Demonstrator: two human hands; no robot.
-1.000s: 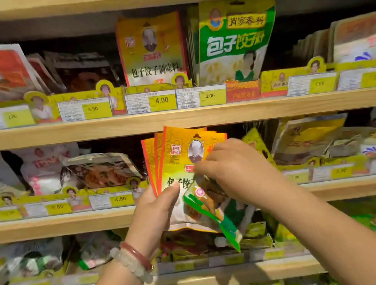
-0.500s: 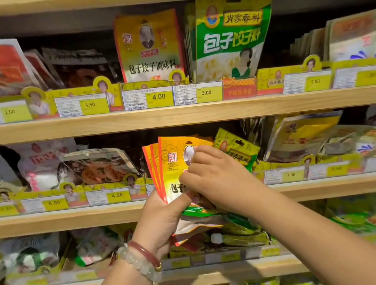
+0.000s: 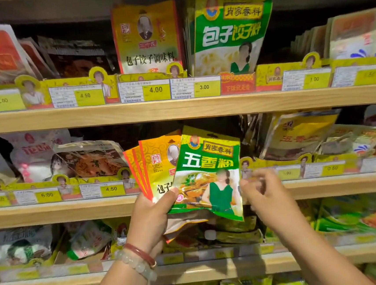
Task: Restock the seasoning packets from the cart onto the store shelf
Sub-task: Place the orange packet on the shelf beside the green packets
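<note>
Green packet now frontmost, right hand off.

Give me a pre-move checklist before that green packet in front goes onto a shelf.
1. Left hand grips the fan of packets, thumb on the green packet: ok.
2. Right hand has hold of the green packet: not ok, it is beside the packet's right edge, blurred, fingers apart from it.
3. Green packet is frontmost, over the orange packets: ok.
4. Matching stock located: cannot tell; the upper-shelf green packet carries the same brand but different wording.
5. Free room in any shelf tray: cannot tell.
</note>
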